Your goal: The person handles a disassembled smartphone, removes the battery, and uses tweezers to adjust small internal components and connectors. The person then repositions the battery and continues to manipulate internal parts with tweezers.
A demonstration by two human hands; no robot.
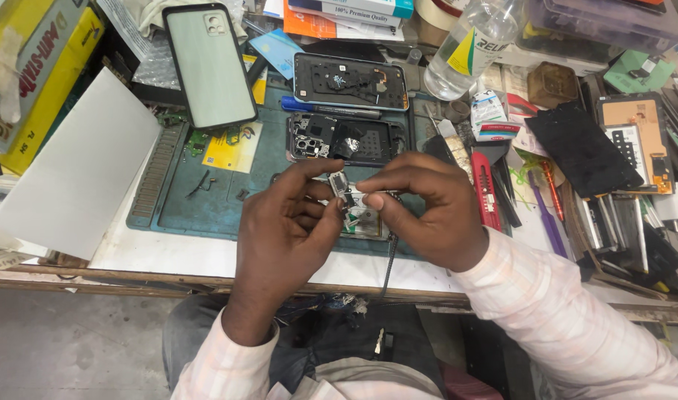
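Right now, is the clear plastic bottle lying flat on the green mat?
No, the clear plastic bottle stands tilted behind the green mat, among boxes.

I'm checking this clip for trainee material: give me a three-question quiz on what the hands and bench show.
1. True or false: both hands pinch the small metal part together.
2. What lies directly behind the hands on the green mat? A) an opened phone body B) a kettle C) a keyboard
3. What clear container stands at the back right?

Key: 1. True: left hand and right hand both grip it. 2. A, the opened phone body. 3. A plastic bottle.
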